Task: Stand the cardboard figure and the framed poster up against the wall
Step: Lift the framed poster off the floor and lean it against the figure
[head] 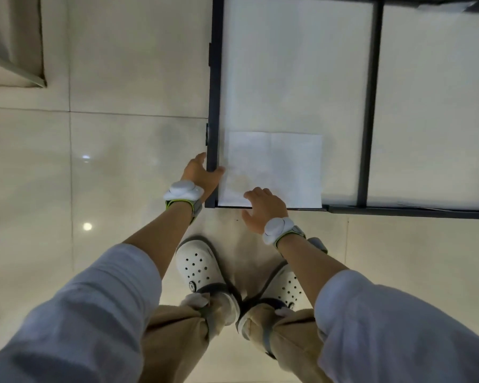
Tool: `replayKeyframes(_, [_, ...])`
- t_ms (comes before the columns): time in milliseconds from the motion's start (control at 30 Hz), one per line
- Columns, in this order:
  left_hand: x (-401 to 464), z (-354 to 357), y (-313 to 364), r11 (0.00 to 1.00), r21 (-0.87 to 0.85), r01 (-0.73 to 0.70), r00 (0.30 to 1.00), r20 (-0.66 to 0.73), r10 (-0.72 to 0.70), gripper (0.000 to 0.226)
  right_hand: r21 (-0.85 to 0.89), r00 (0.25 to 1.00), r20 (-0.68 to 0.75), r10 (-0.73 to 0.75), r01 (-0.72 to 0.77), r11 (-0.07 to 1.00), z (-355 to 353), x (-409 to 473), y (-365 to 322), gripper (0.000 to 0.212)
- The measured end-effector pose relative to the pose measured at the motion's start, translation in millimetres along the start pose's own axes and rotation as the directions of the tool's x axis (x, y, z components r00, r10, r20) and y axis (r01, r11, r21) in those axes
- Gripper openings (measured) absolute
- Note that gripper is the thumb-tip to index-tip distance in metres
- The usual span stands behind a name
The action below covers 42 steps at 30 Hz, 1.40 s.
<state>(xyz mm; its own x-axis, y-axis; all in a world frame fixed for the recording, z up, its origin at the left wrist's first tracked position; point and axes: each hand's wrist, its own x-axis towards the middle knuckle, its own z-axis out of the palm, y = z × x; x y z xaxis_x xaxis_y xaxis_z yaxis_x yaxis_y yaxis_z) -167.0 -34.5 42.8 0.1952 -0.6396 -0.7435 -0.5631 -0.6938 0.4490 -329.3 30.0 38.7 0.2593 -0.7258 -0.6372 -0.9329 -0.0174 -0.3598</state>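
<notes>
Head view: the framed poster (293,78) lies flat on the floor (122,161). The left hand (201,172) grips its near corner; the right hand (263,207) seemingly rests open on the bottom edge. Lifted from one corner, the frame could twist or slip.

We see a framed poster (296,64) with a dark grey frame around plain white panels, and a white paper sheet (274,167) on it. Our sleeves (100,308) are pale lavender, our trousers (177,341) tan, our perforated clogs (198,268) white, the floor tiles (122,139) glossy cream.
</notes>
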Motion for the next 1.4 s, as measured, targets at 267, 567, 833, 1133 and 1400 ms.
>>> replayKeyframes(267, [52,37,-39,0.998,-0.035,0.046,0.996,-0.075,-0.049,0.069,-0.084,0.994,-0.011,-0.108,0.107,0.991,68,40,19,0.037])
replayKeyframes(567, [78,51,-48,0.997,-0.071,0.021,0.997,-0.074,-0.026,0.052,-0.202,0.972,-0.143,-0.189,0.158,0.967,92,64,27,0.025])
replayKeyframes(833, [81,50,-50,0.994,-0.106,0.041,0.994,-0.093,-0.051,0.057,-0.281,0.960,-0.117,-0.252,0.212,0.936,89,69,27,0.036])
replayKeyframes(1133, [61,30,-35,0.991,-0.127,0.040,0.999,-0.025,-0.043,0.047,-0.307,0.945,-0.147,-0.292,0.237,0.922,67,49,16,0.039])
replayKeyframes(1400, [15,2,-1,0.978,-0.206,0.033,0.999,-0.006,-0.035,0.065,-0.329,0.926,-0.197,-0.322,0.247,0.912,22,13,-2,0.036])
